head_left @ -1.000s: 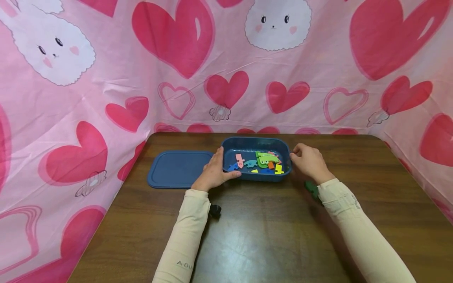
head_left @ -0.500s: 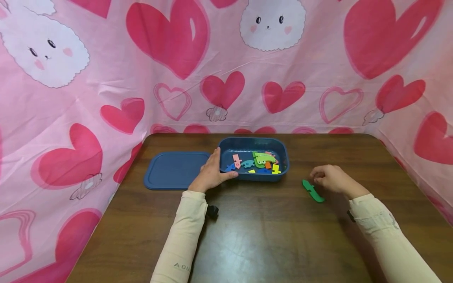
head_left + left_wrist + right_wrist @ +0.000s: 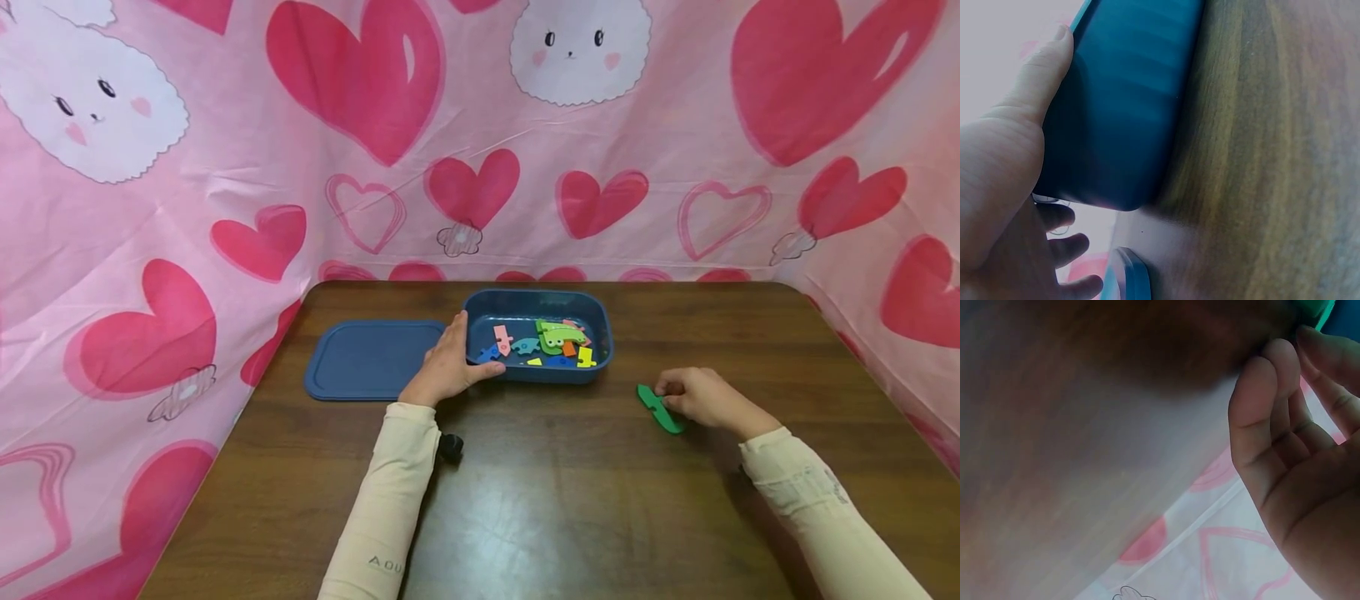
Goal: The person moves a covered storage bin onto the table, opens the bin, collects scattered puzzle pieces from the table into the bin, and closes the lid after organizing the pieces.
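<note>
My left hand (image 3: 446, 368) rests against the left corner of a dark blue plastic box (image 3: 540, 375), its thumb along the front wall and its straight fingers at the left end. Inside the box lie several colourful flat puzzle pieces, among them a light green crocodile-like one (image 3: 564, 337), a pink one (image 3: 501, 337) and a yellow one (image 3: 586, 357). To the right of the box, my right hand (image 3: 708, 402) pinches a dark green flat puzzle piece (image 3: 657, 408) between thumb and fingers. Only a green corner (image 3: 1316, 307) of that piece shows in the right wrist view.
A dark blue lid (image 3: 375, 358) lies flat on the wooden table (image 3: 555, 492), left of the box. Behind the table hangs a pink cloth (image 3: 525, 133) printed with hearts and rabbits.
My right hand has left the box's right end, moved right and toward me, and taken hold of the dark green puzzle piece. My left hand has stayed at the box.
</note>
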`<action>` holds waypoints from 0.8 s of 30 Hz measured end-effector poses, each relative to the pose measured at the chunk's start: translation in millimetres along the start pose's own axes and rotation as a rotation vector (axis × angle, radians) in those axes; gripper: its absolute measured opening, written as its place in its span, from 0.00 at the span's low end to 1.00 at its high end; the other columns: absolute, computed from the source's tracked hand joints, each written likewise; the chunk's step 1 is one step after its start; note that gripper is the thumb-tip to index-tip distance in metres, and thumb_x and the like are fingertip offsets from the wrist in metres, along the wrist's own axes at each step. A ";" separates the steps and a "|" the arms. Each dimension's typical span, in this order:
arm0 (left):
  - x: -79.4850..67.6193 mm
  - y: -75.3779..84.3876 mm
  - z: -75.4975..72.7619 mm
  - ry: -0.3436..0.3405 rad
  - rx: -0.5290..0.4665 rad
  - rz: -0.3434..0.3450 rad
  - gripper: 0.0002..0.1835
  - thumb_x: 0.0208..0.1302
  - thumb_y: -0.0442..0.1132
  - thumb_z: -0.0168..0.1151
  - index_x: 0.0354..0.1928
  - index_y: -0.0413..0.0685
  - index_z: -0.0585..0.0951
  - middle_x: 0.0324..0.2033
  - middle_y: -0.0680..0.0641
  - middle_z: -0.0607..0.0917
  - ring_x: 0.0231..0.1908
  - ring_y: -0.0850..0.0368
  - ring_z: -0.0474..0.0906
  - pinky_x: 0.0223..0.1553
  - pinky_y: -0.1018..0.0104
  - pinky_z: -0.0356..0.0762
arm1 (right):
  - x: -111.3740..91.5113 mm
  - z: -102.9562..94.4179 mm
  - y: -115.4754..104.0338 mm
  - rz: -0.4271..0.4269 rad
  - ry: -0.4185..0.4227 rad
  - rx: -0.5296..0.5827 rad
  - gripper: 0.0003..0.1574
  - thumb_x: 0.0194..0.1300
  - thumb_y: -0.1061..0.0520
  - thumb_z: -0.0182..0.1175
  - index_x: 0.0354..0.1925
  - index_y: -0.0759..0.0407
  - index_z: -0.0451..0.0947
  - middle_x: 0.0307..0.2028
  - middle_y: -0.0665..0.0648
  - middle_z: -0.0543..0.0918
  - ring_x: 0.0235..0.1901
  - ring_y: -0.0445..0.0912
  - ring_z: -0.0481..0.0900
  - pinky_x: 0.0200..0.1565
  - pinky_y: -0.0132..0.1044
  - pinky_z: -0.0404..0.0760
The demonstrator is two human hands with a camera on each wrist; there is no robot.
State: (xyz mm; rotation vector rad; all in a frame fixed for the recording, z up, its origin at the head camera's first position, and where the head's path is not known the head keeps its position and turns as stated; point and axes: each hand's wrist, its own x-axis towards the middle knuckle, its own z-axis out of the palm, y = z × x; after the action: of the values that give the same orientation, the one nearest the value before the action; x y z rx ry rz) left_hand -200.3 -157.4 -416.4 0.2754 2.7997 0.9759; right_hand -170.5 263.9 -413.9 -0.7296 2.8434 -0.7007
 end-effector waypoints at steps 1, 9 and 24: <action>0.1 -0.1 0.0 0.001 0.000 0.000 0.68 0.55 0.73 0.66 0.81 0.50 0.36 0.80 0.46 0.43 0.78 0.46 0.41 0.72 0.37 0.44 | 0.1 0.7 -0.8 -0.007 0.006 -0.009 0.09 0.60 0.68 0.66 0.32 0.54 0.81 0.27 0.44 0.82 0.29 0.41 0.76 0.32 0.41 0.76; 0.1 -1.0 0.2 -0.002 -0.009 -0.006 0.68 0.54 0.73 0.66 0.81 0.51 0.36 0.80 0.46 0.43 0.78 0.46 0.41 0.72 0.37 0.44 | 4.0 3.4 -6.0 -0.011 0.045 -0.039 0.07 0.62 0.66 0.67 0.32 0.55 0.79 0.27 0.45 0.80 0.28 0.43 0.75 0.32 0.43 0.75; -0.5 0.2 -0.5 0.003 -0.004 -0.002 0.68 0.55 0.73 0.66 0.81 0.50 0.35 0.80 0.46 0.43 0.77 0.46 0.42 0.71 0.36 0.43 | 24.5 -11.9 -23.7 0.065 0.204 0.046 0.03 0.63 0.65 0.66 0.36 0.61 0.81 0.27 0.51 0.80 0.29 0.47 0.75 0.31 0.39 0.75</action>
State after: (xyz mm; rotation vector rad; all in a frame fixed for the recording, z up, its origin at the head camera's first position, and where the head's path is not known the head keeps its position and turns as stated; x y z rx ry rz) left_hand -199.9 -157.6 -415.9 0.2714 2.7998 0.9823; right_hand -184.6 238.6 -392.4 -0.5864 3.0049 -0.8744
